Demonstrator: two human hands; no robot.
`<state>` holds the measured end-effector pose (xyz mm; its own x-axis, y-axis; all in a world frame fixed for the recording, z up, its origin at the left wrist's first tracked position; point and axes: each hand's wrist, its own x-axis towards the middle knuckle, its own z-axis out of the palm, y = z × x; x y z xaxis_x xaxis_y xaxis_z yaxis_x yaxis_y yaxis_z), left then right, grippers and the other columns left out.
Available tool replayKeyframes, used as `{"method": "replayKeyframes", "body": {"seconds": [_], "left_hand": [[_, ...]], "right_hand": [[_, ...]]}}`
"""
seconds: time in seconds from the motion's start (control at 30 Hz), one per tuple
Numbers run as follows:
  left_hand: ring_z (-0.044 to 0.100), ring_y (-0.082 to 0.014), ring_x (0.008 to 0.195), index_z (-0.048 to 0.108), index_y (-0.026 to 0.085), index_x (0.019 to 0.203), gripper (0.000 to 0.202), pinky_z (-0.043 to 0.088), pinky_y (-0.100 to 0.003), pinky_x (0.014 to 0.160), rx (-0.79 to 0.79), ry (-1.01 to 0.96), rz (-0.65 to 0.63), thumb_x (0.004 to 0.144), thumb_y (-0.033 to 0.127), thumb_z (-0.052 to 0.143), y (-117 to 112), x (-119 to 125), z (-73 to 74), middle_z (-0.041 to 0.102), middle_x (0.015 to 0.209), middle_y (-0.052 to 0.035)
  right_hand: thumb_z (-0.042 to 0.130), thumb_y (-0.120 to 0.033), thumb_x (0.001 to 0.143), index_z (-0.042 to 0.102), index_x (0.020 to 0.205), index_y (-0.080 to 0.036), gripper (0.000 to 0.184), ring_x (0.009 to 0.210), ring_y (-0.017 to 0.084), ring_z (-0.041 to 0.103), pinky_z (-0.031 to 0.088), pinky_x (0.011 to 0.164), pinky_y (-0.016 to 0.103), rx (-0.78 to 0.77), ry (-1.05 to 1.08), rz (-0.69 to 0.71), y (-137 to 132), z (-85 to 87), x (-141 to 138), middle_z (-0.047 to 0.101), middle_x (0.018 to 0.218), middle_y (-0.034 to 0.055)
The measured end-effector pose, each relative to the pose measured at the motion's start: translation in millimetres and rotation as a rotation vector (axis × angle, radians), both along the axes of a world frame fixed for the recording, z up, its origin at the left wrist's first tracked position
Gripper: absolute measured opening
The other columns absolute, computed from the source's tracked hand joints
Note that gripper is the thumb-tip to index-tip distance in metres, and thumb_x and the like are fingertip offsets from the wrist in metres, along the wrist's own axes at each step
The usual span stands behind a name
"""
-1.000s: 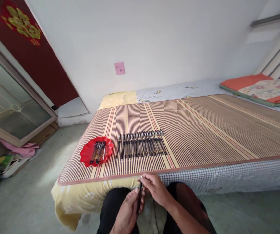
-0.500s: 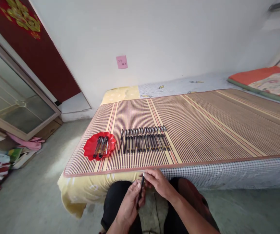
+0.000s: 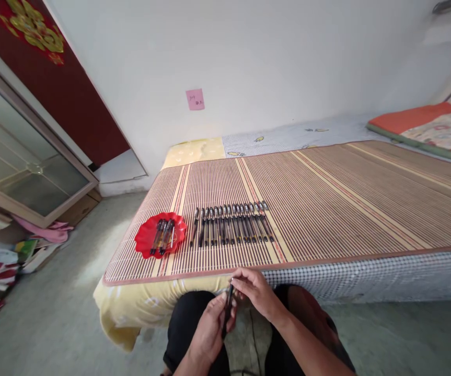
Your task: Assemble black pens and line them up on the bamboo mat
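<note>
Above my knees, my left hand [image 3: 209,326] is closed around the barrel of a black pen [image 3: 227,312], which stands nearly upright with a slight lean. My right hand [image 3: 255,293] pinches the pen's upper end between thumb and fingers. What exactly sits at that tip is too small to make out. Beyond the hands, a row of several dark pens [image 3: 231,230] lies side by side on the striped mat [image 3: 319,209]. To their left is a red scalloped plate [image 3: 142,237] bearing several pens [image 3: 162,235] and a thin white stick [image 3: 172,236].
The mat covers a bed whose yellow sheet [image 3: 131,300] hangs over the near edge. A folded orange quilt [image 3: 417,120] lies at the far right. A pink note [image 3: 195,99] is stuck on the wall. Clothes and other items [image 3: 6,271] lie on the floor at left.
The pen and both hands have shifted very slightly, the right fingers now closing a little further over its upper end. The row of pens and the plate stay as they were.
</note>
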<state>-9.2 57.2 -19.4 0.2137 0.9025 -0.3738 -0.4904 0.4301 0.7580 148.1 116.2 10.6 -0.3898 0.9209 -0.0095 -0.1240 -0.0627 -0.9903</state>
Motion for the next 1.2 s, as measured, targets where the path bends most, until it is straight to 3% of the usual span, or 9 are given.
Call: {"method": "replayKeyframes", "body": {"seconds": [0.17,0.33,0.57,0.8,1.0,1.2], "left_hand": [[0.025,-0.0041,0.043,0.059,0.019,0.084,0.043,0.015,-0.021,0.042,0.025,-0.032,-0.007,0.076,0.049,0.088,0,0,-0.2,0.049,0.059,0.0065],[0.031,-0.0042,0.045,0.067,0.013,0.085,0.043,0.021,-0.021,0.045,0.017,-0.003,-0.034,0.084,0.054,0.078,1,1,4.6,0.054,0.062,0.0016],[0.03,-0.004,0.042,0.068,0.013,0.083,0.049,0.017,-0.021,0.044,-0.081,-0.049,-0.041,0.073,0.057,0.087,0,0,7.6,0.054,0.057,0.0031],[0.028,-0.0028,0.038,0.067,0.013,0.081,0.05,0.013,-0.022,0.043,-0.068,-0.038,-0.085,0.075,0.059,0.084,-1,0,6.6,0.052,0.053,0.004],[0.027,-0.0034,0.039,0.065,0.013,0.08,0.047,0.011,-0.023,0.043,-0.035,0.022,-0.141,0.08,0.057,0.08,-3,0,7.1,0.05,0.055,0.004],[0.033,-0.0053,0.046,0.069,0.011,0.082,0.049,0.019,-0.022,0.044,-0.058,0.038,-0.047,0.077,0.059,0.082,-2,0,0.3,0.052,0.059,0.0019]], "right_hand": [[0.066,-0.044,0.09,0.068,0.087,-0.018,0.026,0.058,0.012,0.056,0.044,0.059,0.025,0.003,0.011,0.009,1,1.5,3,0.061,0.064,-0.0025],[0.063,-0.046,0.092,0.067,0.089,-0.017,0.029,0.057,0.012,0.055,0.043,0.058,0.025,-0.02,0.029,0.015,2,-1.0,3,0.063,0.067,-0.0015],[0.07,-0.043,0.088,0.068,0.092,-0.016,0.028,0.062,0.013,0.058,0.045,0.061,0.026,-0.037,0.004,0.0,0,2.0,3,0.064,0.07,-0.0006],[0.066,-0.047,0.091,0.068,0.094,-0.018,0.03,0.067,0.015,0.062,0.047,0.064,0.028,0.023,0.0,-0.166,4,3.6,10,0.067,0.073,0.0012],[0.069,-0.052,0.087,0.068,0.092,-0.019,0.034,0.065,0.016,0.062,0.049,0.063,0.029,0.057,0.041,-0.323,24,-0.3,32,0.067,0.072,0.0019],[0.073,-0.054,0.084,0.067,0.094,-0.02,0.036,0.07,0.017,0.063,0.052,0.068,0.03,0.068,0.048,-0.531,39,13.6,65,0.066,0.076,0.0029]]}}
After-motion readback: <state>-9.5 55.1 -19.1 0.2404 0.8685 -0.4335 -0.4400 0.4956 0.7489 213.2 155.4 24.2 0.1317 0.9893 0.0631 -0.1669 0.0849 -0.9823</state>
